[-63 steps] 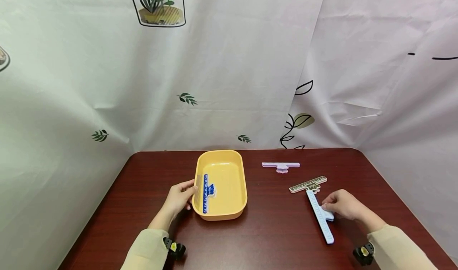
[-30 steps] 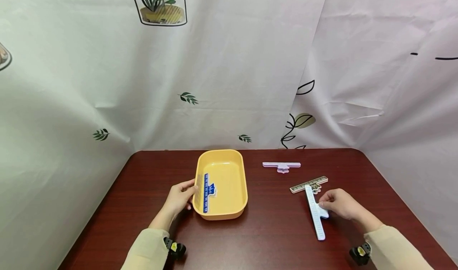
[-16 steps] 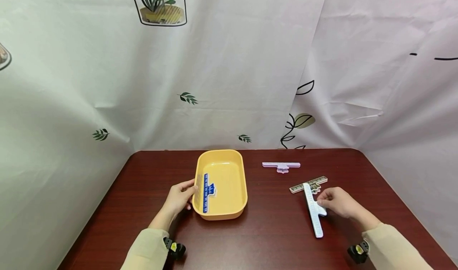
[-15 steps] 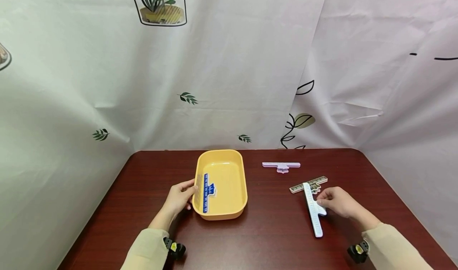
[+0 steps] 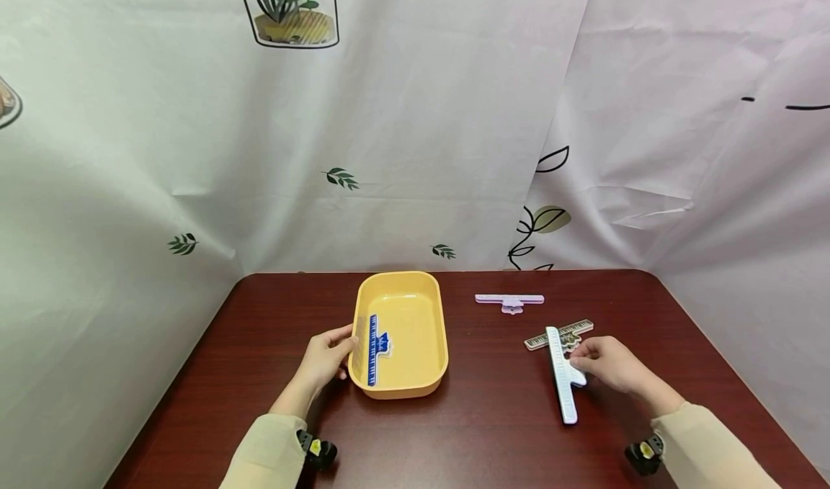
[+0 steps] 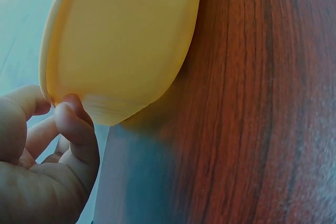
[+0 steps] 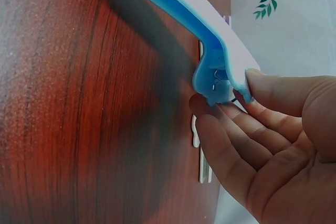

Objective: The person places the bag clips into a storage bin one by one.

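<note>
My left hand point(image 5: 322, 359) pinches the left rim of a yellow plastic tray point(image 5: 415, 363); the left wrist view shows thumb and fingers on either side of that rim. Inside the tray, along its left side, lies a blue clip point(image 5: 373, 350) with a piano-key pattern. Between the thumb and fingers of my right hand point(image 5: 612, 363) is the handle of a long light-blue clip point(image 5: 561, 384). In the right wrist view this clip point(image 7: 210, 30) is off the table, its shadow below. Partly behind it in the head view lies a dark clip with a keyboard pattern point(image 5: 579, 328).
A pale purple clip point(image 5: 509, 299) lies near the back edge of the dark red wooden table point(image 5: 493, 431). Behind and at both sides hangs a white cloth point(image 5: 415, 114) printed with leaves. A dark wrist camera point(image 5: 643, 454) sits at the right sleeve.
The light-blue clip has come off the table in my right hand, moving left and slightly away from me, now overlapping the dark clip in view. My left hand and the tray stay put.
</note>
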Motion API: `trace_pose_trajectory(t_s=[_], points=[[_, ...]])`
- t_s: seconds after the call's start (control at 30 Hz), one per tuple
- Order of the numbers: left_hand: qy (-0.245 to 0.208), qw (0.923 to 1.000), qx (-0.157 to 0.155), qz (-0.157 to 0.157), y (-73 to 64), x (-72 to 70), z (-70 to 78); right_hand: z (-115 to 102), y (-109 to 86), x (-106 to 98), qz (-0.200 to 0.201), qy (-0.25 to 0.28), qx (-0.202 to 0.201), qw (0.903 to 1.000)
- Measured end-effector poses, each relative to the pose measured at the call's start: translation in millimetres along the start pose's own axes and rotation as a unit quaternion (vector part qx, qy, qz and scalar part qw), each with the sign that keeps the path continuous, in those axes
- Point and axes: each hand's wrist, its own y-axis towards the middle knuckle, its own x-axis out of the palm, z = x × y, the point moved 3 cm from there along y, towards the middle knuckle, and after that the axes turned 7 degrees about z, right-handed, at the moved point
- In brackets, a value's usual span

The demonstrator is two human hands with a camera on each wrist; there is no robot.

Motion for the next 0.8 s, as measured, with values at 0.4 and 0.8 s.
trace_pose_trajectory(t_s=[0.4, 0.8], points=[[0.008, 1.0000, 0.002, -0.005, 0.0, 1.2, 0.4, 1.2, 3.0, 2.6, 0.002, -0.001, 0.011, 0.9999], [0.025, 0.9996, 0.008, -0.007, -0.9, 1.7, 4.0, -2.3, 4.4, 4.6, 0.002, 0.004, 0.000, 1.0000]])
